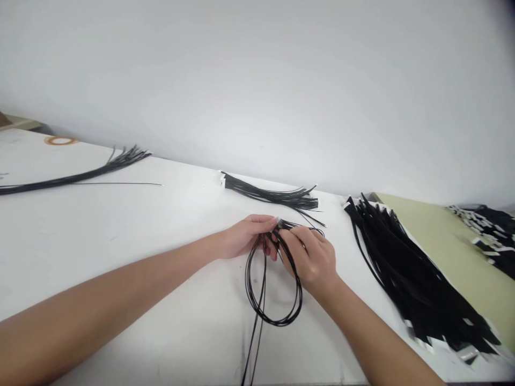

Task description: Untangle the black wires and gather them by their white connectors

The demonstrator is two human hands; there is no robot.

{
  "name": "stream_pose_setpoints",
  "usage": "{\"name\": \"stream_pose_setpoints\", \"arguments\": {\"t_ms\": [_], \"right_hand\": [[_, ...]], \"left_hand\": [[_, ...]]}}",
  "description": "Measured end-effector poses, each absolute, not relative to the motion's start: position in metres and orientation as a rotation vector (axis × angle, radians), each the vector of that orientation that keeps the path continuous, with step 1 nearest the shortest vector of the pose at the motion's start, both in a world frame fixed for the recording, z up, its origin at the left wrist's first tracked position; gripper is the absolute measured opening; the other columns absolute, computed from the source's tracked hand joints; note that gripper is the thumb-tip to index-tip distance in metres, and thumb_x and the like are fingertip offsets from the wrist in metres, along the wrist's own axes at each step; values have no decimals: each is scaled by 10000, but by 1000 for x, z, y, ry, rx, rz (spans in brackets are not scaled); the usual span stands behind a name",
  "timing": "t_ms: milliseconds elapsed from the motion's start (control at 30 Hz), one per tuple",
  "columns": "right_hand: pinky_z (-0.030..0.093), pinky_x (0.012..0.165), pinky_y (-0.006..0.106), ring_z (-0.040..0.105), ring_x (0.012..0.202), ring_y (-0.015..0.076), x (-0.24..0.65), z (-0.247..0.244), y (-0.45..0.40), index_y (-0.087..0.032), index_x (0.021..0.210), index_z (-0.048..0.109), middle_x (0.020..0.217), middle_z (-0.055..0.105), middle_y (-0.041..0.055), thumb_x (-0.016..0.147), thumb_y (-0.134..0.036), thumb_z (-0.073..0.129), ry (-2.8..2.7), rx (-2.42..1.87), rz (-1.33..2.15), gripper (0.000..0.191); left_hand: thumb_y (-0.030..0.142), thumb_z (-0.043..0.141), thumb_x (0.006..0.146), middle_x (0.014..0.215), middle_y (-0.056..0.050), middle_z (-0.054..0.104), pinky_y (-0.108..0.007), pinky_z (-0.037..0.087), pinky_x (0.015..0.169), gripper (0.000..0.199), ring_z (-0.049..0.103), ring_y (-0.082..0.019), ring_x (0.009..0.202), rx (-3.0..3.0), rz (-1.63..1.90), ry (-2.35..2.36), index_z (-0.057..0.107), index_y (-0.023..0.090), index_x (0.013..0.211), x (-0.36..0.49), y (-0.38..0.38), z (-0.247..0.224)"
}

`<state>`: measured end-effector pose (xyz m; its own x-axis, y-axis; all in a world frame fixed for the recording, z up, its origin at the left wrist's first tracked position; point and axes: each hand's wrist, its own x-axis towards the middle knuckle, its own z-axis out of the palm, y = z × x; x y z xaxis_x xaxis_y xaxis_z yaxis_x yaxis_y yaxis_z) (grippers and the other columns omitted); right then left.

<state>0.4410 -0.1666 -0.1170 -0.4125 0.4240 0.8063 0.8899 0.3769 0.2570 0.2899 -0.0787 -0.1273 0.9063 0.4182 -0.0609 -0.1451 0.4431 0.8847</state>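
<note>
Near the middle of the white table, my left hand [257,233] pinches a small white connector [278,221] between thumb and fingers. Several thin black wires run out of that connector. My right hand [309,254] is closed around the black wires [296,289] just beside it. Below both hands the wires hang in a round loop, and two strands trail down to the table's front edge. The right fingertips are partly hidden behind the wires, so their exact grip on single strands does not show.
A bundle of black wires with white connectors [269,195] lies behind my hands. To the right is a large pile of black cables [414,273], beside a yellowish board [438,236] bearing more. Long black wires [80,176] and an orange ring [60,140] lie left.
</note>
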Motion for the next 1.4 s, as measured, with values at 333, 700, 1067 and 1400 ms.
{"name": "stream_pose_setpoints", "arguments": {"t_ms": [333, 700, 1067, 1400], "right_hand": [[371, 579, 234, 520, 596, 80, 449, -112, -164, -185, 941, 629, 694, 604, -11, 742, -150, 685, -1963, -1156, -895, 210], [330, 605, 258, 483, 605, 102, 456, -110, -165, -190, 849, 642, 647, 591, -13, 738, -143, 674, -1972, -1180, -891, 125], [309, 722, 347, 509, 738, 167, 451, -106, -167, -210, 809, 601, 780, 603, 31, 720, -329, 706, -1717, -1267, -979, 182], [320, 473, 221, 354, 503, 78, 438, -94, -185, -213, 766, 433, 626, 451, -54, 711, -359, 684, -1336, -1588, 139, 295]], "left_hand": [[402, 488, 883, 639, -77, 652, -267, 474, 594, 330, 640, -161, 585, 977, 363, 281, 585, 120, 741, 290, -78, -125], [453, 515, 855, 642, -78, 658, -249, 432, 588, 340, 629, -155, 616, 878, 467, 390, 556, 135, 742, 291, -76, -127], [498, 531, 828, 715, -95, 680, -281, 445, 643, 363, 612, -157, 650, 696, 516, 477, 558, 143, 755, 290, -71, -128], [506, 552, 815, 776, -77, 698, -295, 445, 640, 359, 621, -165, 661, 616, 573, 498, 564, 149, 785, 291, -70, -127]]}}
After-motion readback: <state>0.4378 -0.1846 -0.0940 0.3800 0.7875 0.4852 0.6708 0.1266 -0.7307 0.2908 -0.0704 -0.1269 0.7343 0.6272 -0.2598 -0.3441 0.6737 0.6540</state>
